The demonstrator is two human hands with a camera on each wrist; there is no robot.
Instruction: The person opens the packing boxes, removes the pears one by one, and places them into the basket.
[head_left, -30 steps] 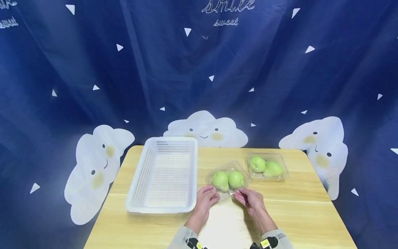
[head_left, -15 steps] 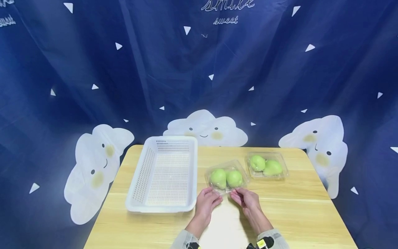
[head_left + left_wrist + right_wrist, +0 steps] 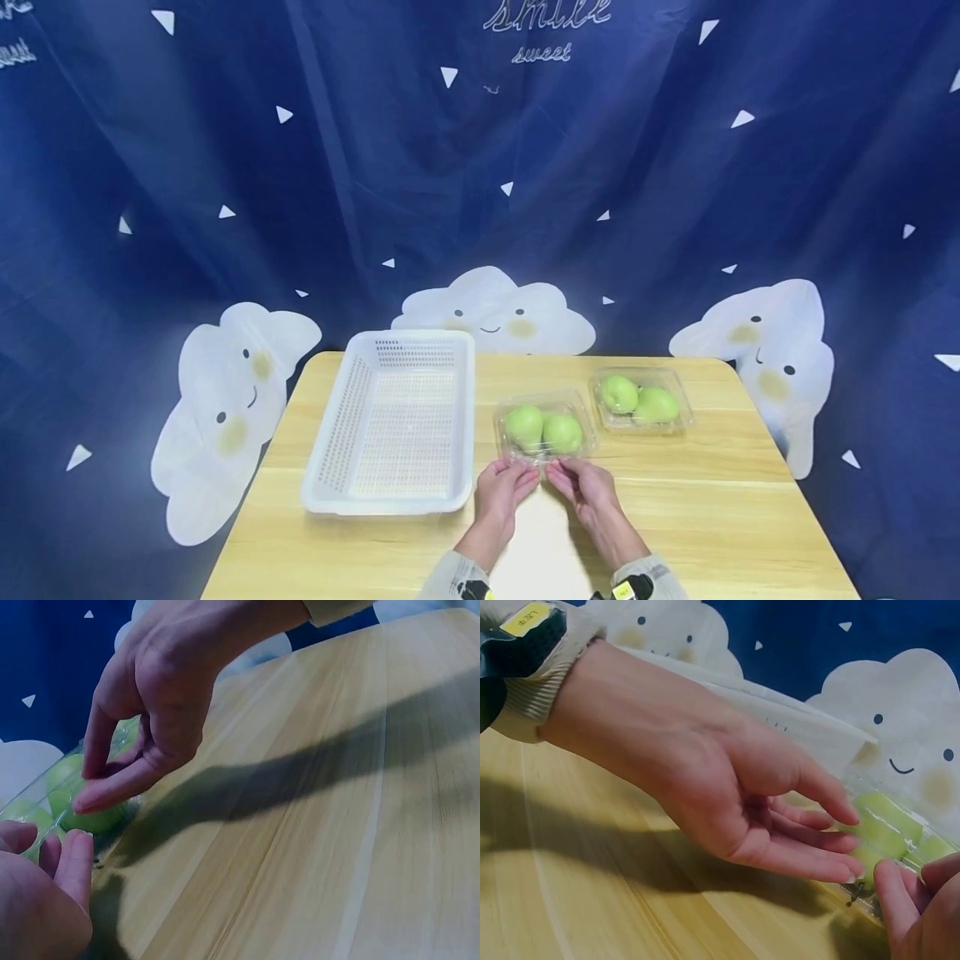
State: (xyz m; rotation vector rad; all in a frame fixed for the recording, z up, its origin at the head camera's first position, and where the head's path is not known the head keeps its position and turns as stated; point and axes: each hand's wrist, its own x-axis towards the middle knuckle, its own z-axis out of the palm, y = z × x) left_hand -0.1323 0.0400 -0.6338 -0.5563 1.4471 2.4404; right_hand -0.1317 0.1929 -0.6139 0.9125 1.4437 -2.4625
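Observation:
A clear plastic clamshell box (image 3: 576, 402) with two green pears (image 3: 524, 427) inside sits on the table before me. My left hand (image 3: 497, 493) pinches its near edge at the left with thumb and fingers. Close beside it, my right hand (image 3: 589, 490) pinches the same edge. Seen from the left wrist, the right hand (image 3: 161, 705) has thumb and fingertips at the plastic edge, next to a pear (image 3: 97, 817). In the right wrist view the left hand's (image 3: 727, 780) thumb lies above the edge and its fingers lower down. Whether the lid is latched I cannot tell.
A second clear plastic box (image 3: 681, 392) with two green pears (image 3: 656, 405) stands at the back right. To the left is a white perforated basket (image 3: 313, 492) with nothing in it. A blue curtain (image 3: 480, 167) hangs behind the wooden table (image 3: 720, 517).
Both hands have come closer together along the box's near edge, the right one shifting left. The box has turned slightly, its near edge now squarer to me.

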